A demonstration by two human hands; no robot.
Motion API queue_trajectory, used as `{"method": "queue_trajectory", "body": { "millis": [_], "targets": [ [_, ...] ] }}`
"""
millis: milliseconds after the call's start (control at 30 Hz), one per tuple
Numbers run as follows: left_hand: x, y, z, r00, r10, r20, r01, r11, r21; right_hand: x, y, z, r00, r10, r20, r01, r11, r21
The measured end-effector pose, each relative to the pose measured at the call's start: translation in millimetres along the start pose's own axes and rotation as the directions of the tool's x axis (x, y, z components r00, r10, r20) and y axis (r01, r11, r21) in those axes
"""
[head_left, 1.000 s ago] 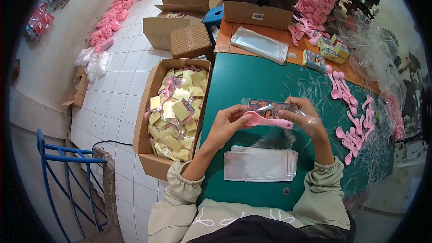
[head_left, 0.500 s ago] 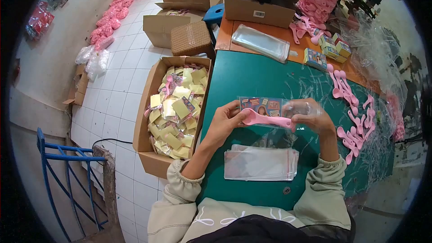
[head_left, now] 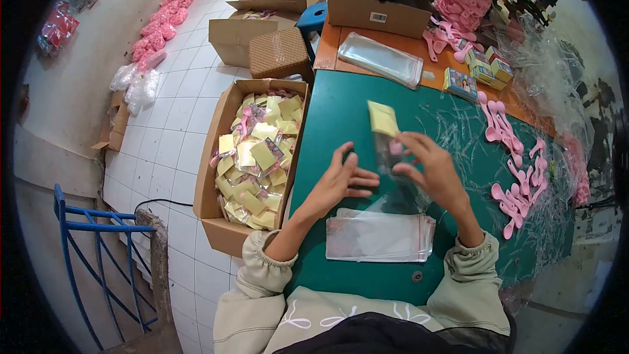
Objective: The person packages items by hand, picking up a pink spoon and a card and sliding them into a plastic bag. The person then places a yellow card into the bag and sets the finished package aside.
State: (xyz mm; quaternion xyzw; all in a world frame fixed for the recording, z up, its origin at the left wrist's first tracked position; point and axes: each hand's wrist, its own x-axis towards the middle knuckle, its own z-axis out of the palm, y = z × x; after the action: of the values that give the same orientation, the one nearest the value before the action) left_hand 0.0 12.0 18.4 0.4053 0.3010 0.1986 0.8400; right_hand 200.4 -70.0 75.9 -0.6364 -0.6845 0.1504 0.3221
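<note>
While your right hand pinches a clear packet between thumb and fingers at center frame, your left hand sits just beside it, holding nothing, its fingers open and spread. The side grip probably leaves the yellow face unobstructed; a blurred pink shape shows near your fingertips. Below, a stack of clear bags lies flat on the green table, likely put there for easy reach of both hands. Pink spoons lie loosely grouped at right of frame, apparently within your right arm's reach, and a cardboard box of yellow-backed packets stands at your left elbow. Both forearms angle inward from the bottom of the frame, elbows bent, cuffs pushed up and palms turned toward each other.
</note>
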Motion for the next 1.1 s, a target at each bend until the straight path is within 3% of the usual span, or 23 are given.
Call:
{"method": "queue_trajectory", "body": {
  "millis": [67,267,367,467,567,667,767,867,967,1067,1100],
  "targets": [
    [0,-7,2,0.997,-0.071,0.001,0.071,0.994,0.080,-4,0,5,0.986,0.042,0.163,-0.045,0.999,0.014],
    [2,-16,-3,0.994,0.054,0.100,-0.075,0.971,0.225,-10,2,29,0.987,-0.066,0.146,0.072,0.996,-0.042],
    [-1,-15,-2,0.994,0.065,0.092,-0.088,0.957,0.278,-11,-1,38,0.978,-0.032,0.208,0.026,0.999,0.032],
    [-1,-14,-2,0.998,0.019,0.067,-0.035,0.967,0.253,-12,-1,44,0.975,-0.095,0.199,0.083,0.994,0.068],
    [-3,-9,1,0.998,-0.042,0.053,0.029,0.972,0.233,-13,1,52,0.975,-0.138,0.175,0.144,0.989,-0.019],
    [-3,-12,0,0.998,-0.026,0.056,0.013,0.975,0.220,-12,1,50,0.967,-0.148,0.208,0.158,0.987,-0.031],
    [0,-14,-1,0.999,-0.026,0.046,0.018,0.985,0.169,-14,0,53,0.947,-0.247,0.206,0.267,0.961,-0.075],
    [8,-14,4,0.999,-0.007,-0.053,0.021,0.961,0.275,-15,-3,57,0.936,-0.316,0.155,0.330,0.941,-0.072],
    [15,-18,0,0.990,0.130,-0.049,-0.100,0.913,0.395,-15,-10,59,0.923,-0.363,0.131,0.371,0.927,-0.047],
    [11,-17,5,0.973,0.214,-0.090,-0.134,0.834,0.535,-17,-5,53,0.916,-0.321,0.239,0.306,0.947,0.099],
    [12,-18,5,0.973,0.211,-0.090,-0.142,0.861,0.488,-16,-4,44,0.908,-0.270,0.321,0.215,0.956,0.197]
  ]
}}
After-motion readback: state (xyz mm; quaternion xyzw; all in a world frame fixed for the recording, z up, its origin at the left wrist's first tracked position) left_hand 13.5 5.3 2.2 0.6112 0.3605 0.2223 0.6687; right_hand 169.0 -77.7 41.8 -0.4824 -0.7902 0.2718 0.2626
